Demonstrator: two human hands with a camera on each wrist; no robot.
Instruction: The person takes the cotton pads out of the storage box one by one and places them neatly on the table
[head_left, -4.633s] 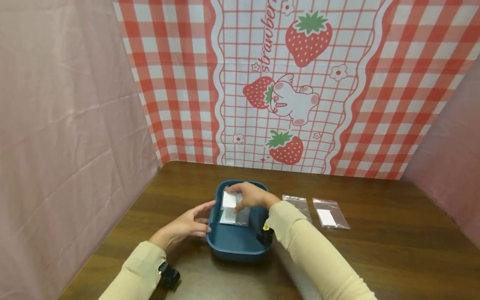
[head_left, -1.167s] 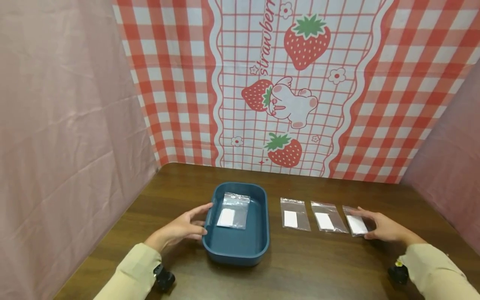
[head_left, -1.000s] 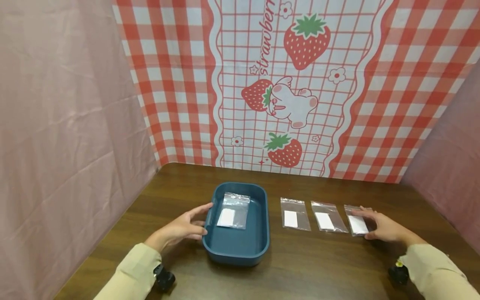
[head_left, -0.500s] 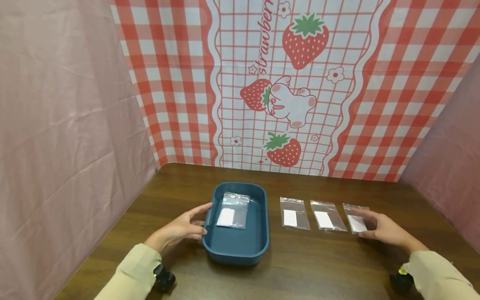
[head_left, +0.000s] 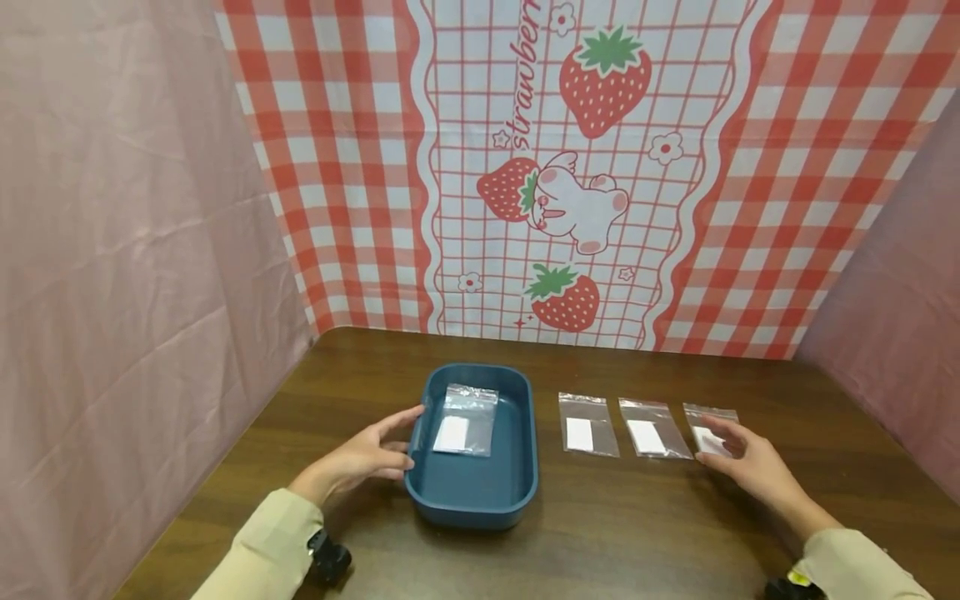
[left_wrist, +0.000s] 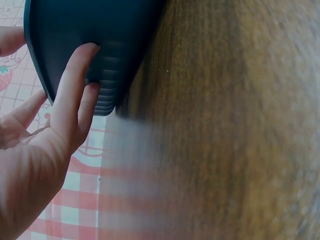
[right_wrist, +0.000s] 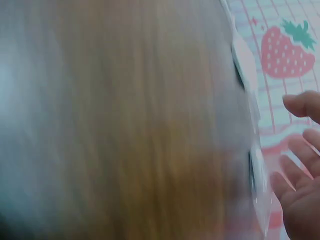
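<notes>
A dark blue plastic bin [head_left: 476,518] stands on the wooden table, with a clear zip bag [head_left: 480,407] lying inside; the bag has a white rectangular piece in it. My left hand [head_left: 360,460] rests its spread fingers against the bin's left side; the left wrist view shows fingertips [left_wrist: 86,50] on the outer wall. Right of the bin lie three similar bags in a row: the nearest bag [head_left: 588,410], the middle bag [head_left: 654,414] and the far-right bag [head_left: 708,412]. My right hand [head_left: 753,468] hovers over the far-right bag, fingers apart and holding nothing, partly hiding its white piece.
A red-and-white strawberry cloth [head_left: 570,208] hangs behind the table's back edge. Pink curtains flank it, the left curtain [head_left: 135,292] close to the left table edge. The wooden tabletop [head_left: 622,533] extends in front of the row of bags.
My right hand has gone from inside the bin to the right, where a third bag now lies beside the other two. It has let go and drawn slightly off. My left hand stays.
</notes>
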